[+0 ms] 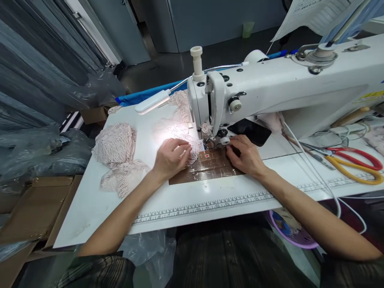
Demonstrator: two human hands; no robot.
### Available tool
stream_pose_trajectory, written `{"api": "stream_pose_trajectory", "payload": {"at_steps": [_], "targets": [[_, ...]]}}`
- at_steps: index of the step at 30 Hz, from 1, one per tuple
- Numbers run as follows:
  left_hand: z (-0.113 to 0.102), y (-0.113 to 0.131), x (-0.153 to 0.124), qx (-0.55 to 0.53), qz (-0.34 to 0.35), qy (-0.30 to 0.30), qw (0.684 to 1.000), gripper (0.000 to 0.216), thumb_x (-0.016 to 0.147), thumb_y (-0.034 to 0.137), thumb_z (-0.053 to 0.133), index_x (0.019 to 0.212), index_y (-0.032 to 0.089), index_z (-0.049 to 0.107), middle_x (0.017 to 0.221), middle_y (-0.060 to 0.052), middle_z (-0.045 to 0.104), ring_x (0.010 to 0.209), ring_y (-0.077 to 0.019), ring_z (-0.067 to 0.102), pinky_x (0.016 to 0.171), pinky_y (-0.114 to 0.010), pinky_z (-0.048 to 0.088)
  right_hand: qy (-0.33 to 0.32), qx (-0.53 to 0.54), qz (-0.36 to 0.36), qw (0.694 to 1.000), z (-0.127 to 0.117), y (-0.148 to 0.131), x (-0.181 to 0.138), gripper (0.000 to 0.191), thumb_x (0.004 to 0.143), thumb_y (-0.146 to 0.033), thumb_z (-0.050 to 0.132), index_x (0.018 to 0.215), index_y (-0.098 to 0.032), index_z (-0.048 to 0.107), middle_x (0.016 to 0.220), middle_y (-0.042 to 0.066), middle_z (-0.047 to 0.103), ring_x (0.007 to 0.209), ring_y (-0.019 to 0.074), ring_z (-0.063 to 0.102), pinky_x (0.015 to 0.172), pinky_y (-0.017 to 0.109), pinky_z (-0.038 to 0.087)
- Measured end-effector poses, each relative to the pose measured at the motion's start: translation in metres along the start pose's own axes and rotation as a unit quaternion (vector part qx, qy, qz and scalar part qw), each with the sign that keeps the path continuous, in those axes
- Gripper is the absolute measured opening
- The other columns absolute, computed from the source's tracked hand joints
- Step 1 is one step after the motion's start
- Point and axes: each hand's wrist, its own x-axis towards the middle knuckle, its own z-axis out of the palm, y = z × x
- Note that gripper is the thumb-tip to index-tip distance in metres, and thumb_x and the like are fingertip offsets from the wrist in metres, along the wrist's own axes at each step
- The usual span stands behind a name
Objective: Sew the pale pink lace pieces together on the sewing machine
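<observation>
A white sewing machine (255, 88) stands across the table, its needle and presser foot over a brown taped plate (207, 170). Left of the foot, my left hand (174, 156) has its fingers curled down on pale pink lace fabric (172, 129), pinching the edge by the plate. My right hand (244, 155) rests just right of the presser foot, thumb and fingers bent toward the machine's base; what lies between them is hidden. A lit lamp (154, 101) shines on the lace.
More lace pieces (115, 146) lie bunched on the table's left. A dark phone (252, 131) sits behind my right hand. Scissors with red and yellow handles (357, 164) lie at the right. A printed ruler (207, 208) runs along the front edge. An open cardboard box (33, 204) stands lower left.
</observation>
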Motion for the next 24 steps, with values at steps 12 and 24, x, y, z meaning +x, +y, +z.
{"api": "stream_pose_trajectory", "payload": {"at_steps": [12,24], "targets": [[0.027,0.018,0.0,-0.073,0.028,-0.126,0.989,0.025,0.097,0.019,0.048,0.113,0.013,0.066,0.12,-0.01,0.068,0.089,-0.0203,0.06,0.074,-0.037,0.047,-0.171,0.102,0.158,0.967,0.019,-0.002,0.043,0.024,0.076,-0.031,0.068,0.096,-0.017,0.063,0.087,0.006,0.069,0.077,0.0219,0.064,0.073,0.038,0.052],[0.028,0.014,0.001,-0.111,0.002,-0.149,0.983,0.026,0.097,0.02,0.047,0.115,0.014,0.064,0.122,-0.011,0.066,0.088,-0.019,0.06,0.076,-0.036,0.045,-0.133,0.069,0.131,0.98,0.03,0.006,0.036,0.024,0.076,-0.031,0.073,0.095,-0.022,0.06,0.085,0.007,0.066,0.087,0.0269,0.066,0.074,0.042,0.055]]}}
